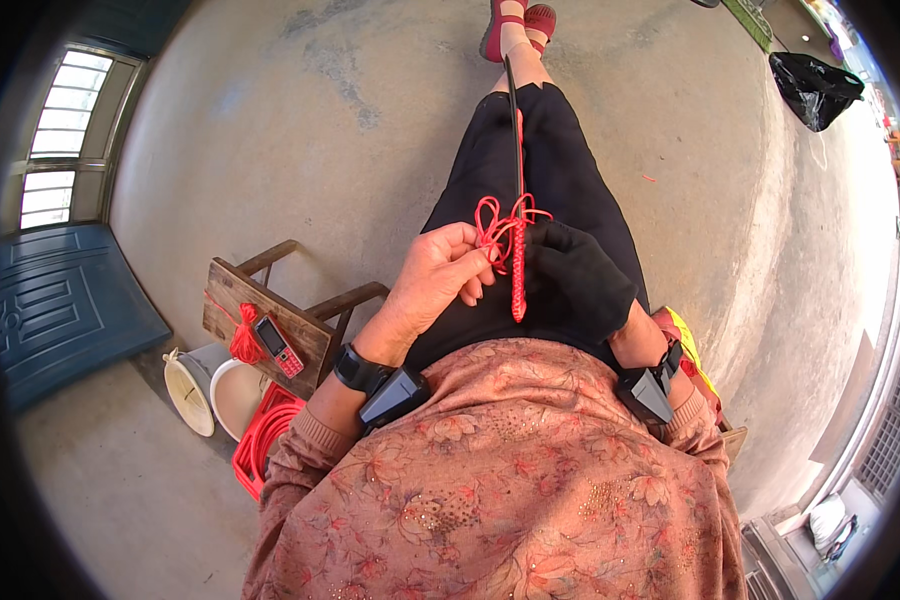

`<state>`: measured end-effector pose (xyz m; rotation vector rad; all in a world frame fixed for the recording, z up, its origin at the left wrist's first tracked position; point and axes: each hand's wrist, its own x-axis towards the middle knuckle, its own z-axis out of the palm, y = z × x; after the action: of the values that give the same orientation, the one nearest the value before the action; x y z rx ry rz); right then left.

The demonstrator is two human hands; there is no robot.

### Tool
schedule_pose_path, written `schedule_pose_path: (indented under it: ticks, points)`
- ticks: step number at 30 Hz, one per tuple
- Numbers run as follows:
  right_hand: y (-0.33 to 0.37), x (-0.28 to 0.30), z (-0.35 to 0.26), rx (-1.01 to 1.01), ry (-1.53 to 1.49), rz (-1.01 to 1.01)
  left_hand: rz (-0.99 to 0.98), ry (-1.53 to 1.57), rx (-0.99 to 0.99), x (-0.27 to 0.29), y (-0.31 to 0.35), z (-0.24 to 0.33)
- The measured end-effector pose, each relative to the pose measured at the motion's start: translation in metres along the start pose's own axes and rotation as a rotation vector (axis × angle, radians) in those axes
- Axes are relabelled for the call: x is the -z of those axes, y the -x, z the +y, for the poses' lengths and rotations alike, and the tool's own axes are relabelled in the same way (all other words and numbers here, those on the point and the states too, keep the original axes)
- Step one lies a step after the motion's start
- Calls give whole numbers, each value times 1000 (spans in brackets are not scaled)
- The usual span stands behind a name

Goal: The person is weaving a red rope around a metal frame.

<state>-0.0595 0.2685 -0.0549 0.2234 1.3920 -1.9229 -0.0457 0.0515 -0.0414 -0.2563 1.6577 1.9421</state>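
A long thin black rod (516, 130) runs from my feet up to my lap. Around its near end sits a tightly braided sleeve of red cord (518, 270), with loose red cord loops (488, 215) sticking out at the far end of the braid. My left hand (440, 275), bare, is closed, its thumb and fingertips pinching the loops just left of the braid. On the other side, my right hand (578, 278) wears a black glove and is closed with its fingertips at the cord by the rod; the dark glove partly hides the grip.
To the left, a wooden stool (232, 312) bears a bundle of red cord (247, 335) and a red mobile phone (278, 345). Beside it are white buckets (190, 392) and a red basket with coiled red cord (265, 440). A black plastic bag (815, 90) lies far right.
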Motion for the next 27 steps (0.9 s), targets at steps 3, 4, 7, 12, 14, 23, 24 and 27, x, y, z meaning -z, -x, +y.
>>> schedule_pose_path:
  ticks: [3, 4, 7, 12, 14, 23, 24, 27]
  points:
    - [-1, 0, 1, -1, -14, 7, 3, 5, -5, 0, 0, 0]
    - [-2, 0, 1, -2, -11, 13, 5, 5, -2, 0, 0, 0]
    - [-2, 0, 1, -3, -4, 14, 7, 6, -2, 0, 0, -1]
    - [-3, 0, 1, -2, 1, 21, 4, 7, -8, 1, 0, -2]
    - [-3, 0, 1, -6, -11, 28, -1, 10, -10, 1, 0, -2]
    - [-2, 1, -1, -43, 2, 9, -2, 6, -17, 2, 0, -2]
    - [-2, 0, -1, -34, -6, 15, -1, 8, -13, 2, 0, -2]
    - [-4, 0, 0, -24, -21, 27, 0, 14, -7, 2, -1, -2]
